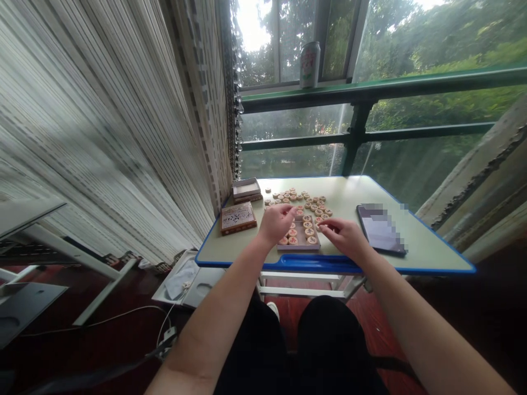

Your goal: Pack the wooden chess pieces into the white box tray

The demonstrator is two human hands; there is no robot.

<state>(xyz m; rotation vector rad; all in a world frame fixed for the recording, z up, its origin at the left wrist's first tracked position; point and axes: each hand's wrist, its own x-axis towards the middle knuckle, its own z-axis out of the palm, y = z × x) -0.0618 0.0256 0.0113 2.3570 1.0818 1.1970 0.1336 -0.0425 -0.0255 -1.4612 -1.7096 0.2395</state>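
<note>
An open box (299, 247) near the table's front edge holds several round pieces in columns, red-marked on the left and dark-marked on the right. My left hand (278, 222) is over the box's left back part, fingers pinched around a red-marked piece (300, 209), as far as I can see. At the box's right side is my right hand (340, 235), its thumb and fingertips closed at a round piece (318, 226). More round pieces (292, 192) lie loosely behind the box, some partly hidden by my left hand.
A patterned box lid (238, 216) lies left on the table (432, 249), with stacked boxes (246, 188) behind it. A dark-edged tablet (381, 229) lies on the right. Beyond stands a can (309, 65) on the window ledge. A blue tray (317, 263) lines the front edge.
</note>
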